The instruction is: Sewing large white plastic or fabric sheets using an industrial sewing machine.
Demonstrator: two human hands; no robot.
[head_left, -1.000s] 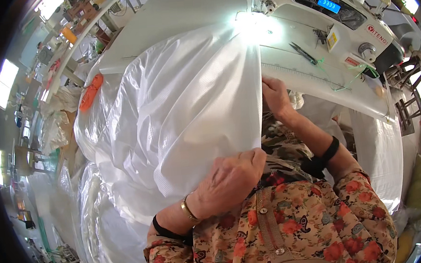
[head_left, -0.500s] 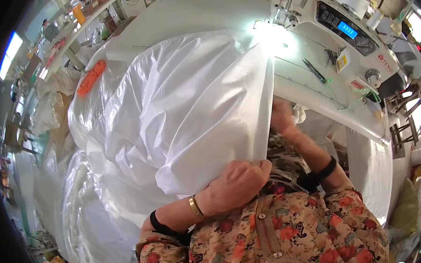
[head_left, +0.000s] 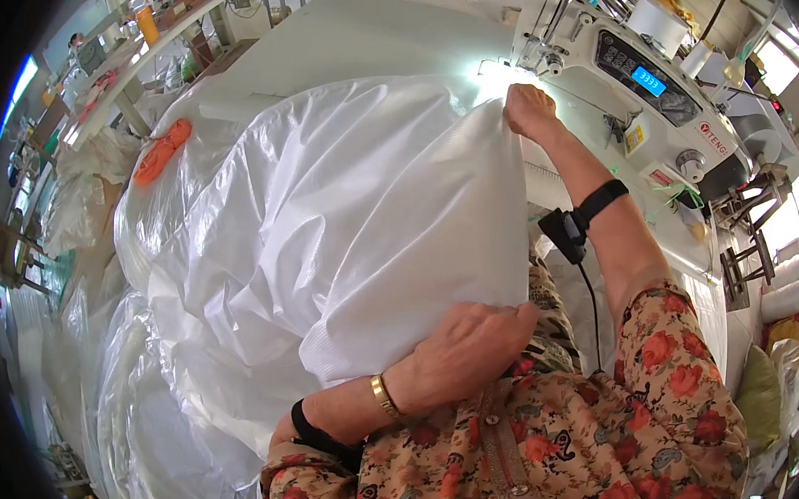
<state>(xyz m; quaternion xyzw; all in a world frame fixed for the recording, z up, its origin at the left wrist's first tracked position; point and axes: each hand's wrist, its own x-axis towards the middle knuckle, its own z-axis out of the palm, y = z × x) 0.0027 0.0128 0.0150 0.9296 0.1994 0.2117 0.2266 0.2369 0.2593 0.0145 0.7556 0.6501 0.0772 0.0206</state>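
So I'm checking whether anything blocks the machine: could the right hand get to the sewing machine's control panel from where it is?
Probably yes. The right hand grips the white woven fabric just beside the sewing machine, with nothing between, though it would have to let go of the fabric.

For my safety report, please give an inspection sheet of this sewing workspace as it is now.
Surface: white table, largely covered by fabric.
Job's things: white woven fabric, bulky, held stretched; sewing machine, display lit.
Clutter: orange item on the fabric pile; more white material at lower left.
Grippers: left hand grips the near edge; right hand grips the far corner by the machine.
Cables: black cord hanging from the right wrist device.
Surroundings: shelves and benches at upper left.
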